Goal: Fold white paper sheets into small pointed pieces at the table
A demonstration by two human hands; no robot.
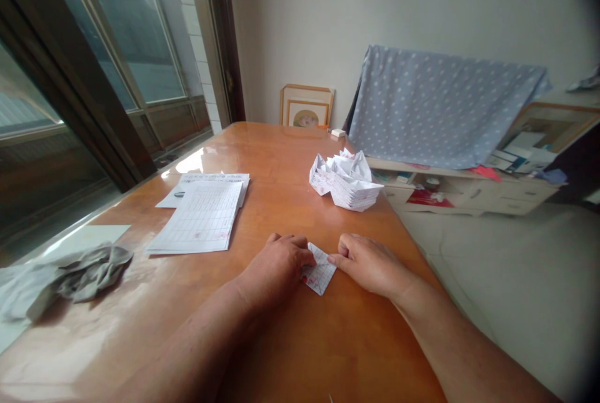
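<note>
A small square of folded paper (322,270), with printed grid lines and red marks, lies on the table between my hands. My left hand (280,264) rests over its left side, fingers bent and thumb and fingertips against the paper. On the other side, my right hand (370,263) is closed, its fingers curled and its thumb at the paper's right corner. Whether the right fingers reach under that corner is hidden. Beyond the hands stands a stacked bundle of folded paper pieces (349,184), pointed and interlocked in a ring-like shape.
Flat printed sheets (199,218) are stacked on the left of the wooden table (276,184). A crumpled grey cloth (94,272) lies at the near left. A small white box (338,133) sits at the far edge. A dotted blue cloth (435,106) hangs over something beyond.
</note>
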